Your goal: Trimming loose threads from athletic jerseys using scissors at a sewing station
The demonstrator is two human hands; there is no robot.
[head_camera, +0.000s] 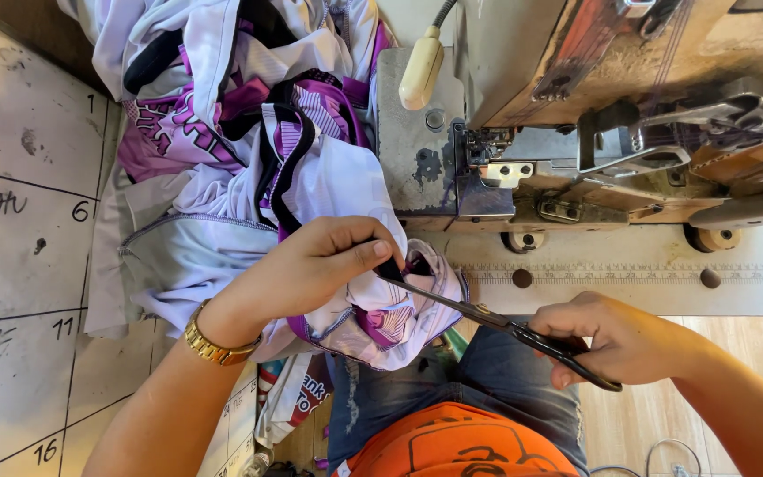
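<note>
Behind the hands stands a sewing machine (pixel 593 132) on the tabletop (pixel 664 274). Left hand (pixel 311 269) pinches soft, light purple-white cloth (pixel 381 318) – probably easiest gripped near its edge – while right hand (pixel 615 340) is closed around scissors (pixel 496 320).

- Garment pile (pixel 249 150): white with purple panels, black trim stripes; lilac-grey piping on the lower fold.
- Sewing machine (pixel 576 115), right of the pile: dull grey metal, worn tan-brown casing, cream knob at its upper left.
- Scissors (pixel 496 322), below the machine: black handles, dark blades.
- Bracelet (pixel 214 346) on the left wrist, lower left of the machine: gold.
- Trousers (pixel 487 371), under the scissors: faded blue denim.
- Shirt (pixel 461 446): orange, dark line print.
- Board (pixel 19 221), left of the pile: off-white, black ruled lines.
</note>
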